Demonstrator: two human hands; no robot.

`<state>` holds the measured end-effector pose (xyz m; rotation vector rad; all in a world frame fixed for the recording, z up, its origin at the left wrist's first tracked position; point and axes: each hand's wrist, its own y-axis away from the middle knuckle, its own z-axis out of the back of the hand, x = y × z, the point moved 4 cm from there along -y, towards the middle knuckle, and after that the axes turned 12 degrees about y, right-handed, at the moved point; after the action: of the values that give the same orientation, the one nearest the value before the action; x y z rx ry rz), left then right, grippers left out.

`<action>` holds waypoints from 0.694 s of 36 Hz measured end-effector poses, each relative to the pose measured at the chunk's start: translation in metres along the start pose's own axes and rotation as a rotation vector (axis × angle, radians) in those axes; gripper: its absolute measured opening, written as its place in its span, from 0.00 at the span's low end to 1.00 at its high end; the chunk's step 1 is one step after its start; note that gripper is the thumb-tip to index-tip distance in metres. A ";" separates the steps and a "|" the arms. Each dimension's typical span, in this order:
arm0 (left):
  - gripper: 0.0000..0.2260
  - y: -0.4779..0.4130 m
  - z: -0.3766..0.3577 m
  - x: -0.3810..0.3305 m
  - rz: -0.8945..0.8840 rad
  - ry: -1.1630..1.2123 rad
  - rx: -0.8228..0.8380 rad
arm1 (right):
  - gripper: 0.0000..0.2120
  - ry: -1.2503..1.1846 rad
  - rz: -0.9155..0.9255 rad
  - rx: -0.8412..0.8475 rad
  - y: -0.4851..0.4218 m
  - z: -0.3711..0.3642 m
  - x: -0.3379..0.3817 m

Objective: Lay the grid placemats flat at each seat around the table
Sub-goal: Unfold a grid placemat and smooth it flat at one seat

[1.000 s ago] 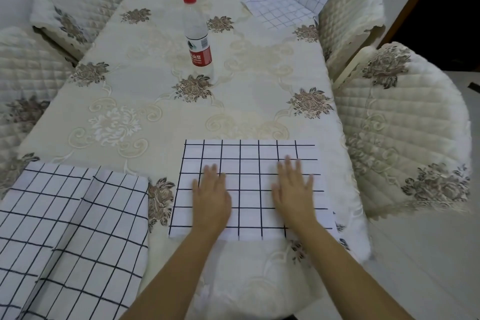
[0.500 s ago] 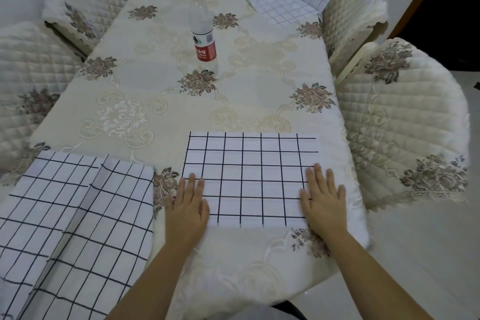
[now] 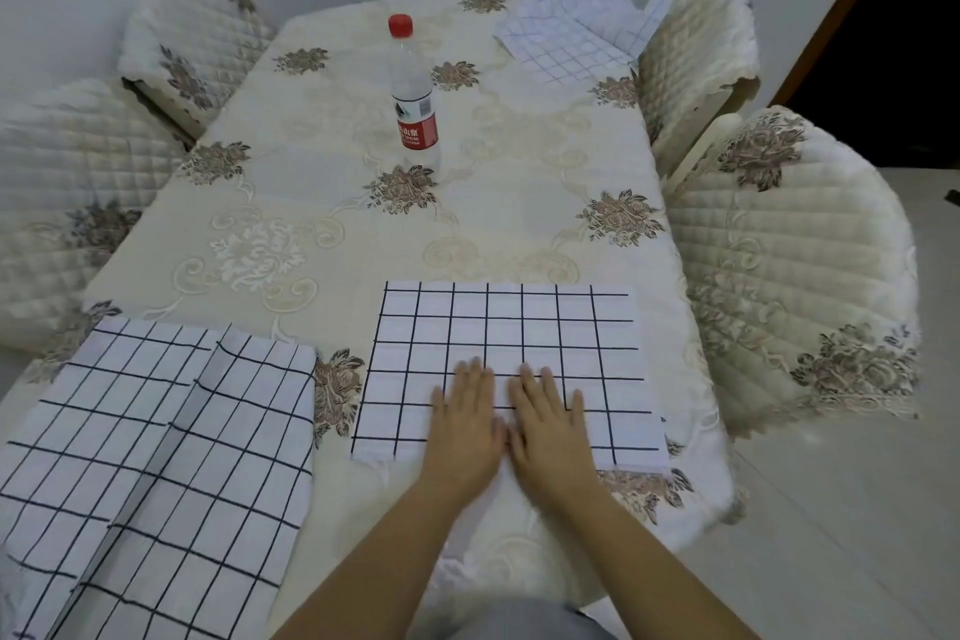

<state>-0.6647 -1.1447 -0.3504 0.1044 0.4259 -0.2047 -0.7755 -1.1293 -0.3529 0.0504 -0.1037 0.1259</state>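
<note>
**Smoothing a placemat at the near seat**

Both hands lie palm down, side by side, on the near half of a grid mat [image 3: 506, 369]. The left hand [image 3: 462, 424] and right hand [image 3: 545, 424] almost touch at the thumbs; the fingers are stretched flat and slightly spread, gripping nothing. The mat spreads out beyond the fingertips and to both sides of them, square to the table [image 3: 322, 192] edge and apparently free of wrinkles.

To the left of the left hand, a rumpled mat [image 3: 150, 463] shows folds. Far past the fingertips, another mat [image 3: 566, 42] lies at the back right corner, one edge riding up a chair [image 3: 696, 52]. A bottle [image 3: 413, 94] stands mid-table.

This looks like the pressing-flat step. Next, I'd guess, comes the rumpled mat: it needs unfolding and smoothing.
</note>
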 end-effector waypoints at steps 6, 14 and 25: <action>0.22 0.011 -0.003 0.025 -0.028 0.018 -0.021 | 0.25 0.041 -0.044 0.024 0.002 -0.004 -0.028; 0.24 0.018 0.025 0.090 0.183 0.029 -0.080 | 0.31 -0.015 -0.267 0.053 0.009 0.006 -0.105; 0.23 0.017 0.024 0.092 0.221 0.003 -0.076 | 0.33 -0.121 -0.290 0.054 0.006 0.008 -0.109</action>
<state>-0.5698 -1.1481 -0.3657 0.0760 0.4211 0.0291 -0.8846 -1.1374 -0.3562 0.1268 -0.2127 -0.1646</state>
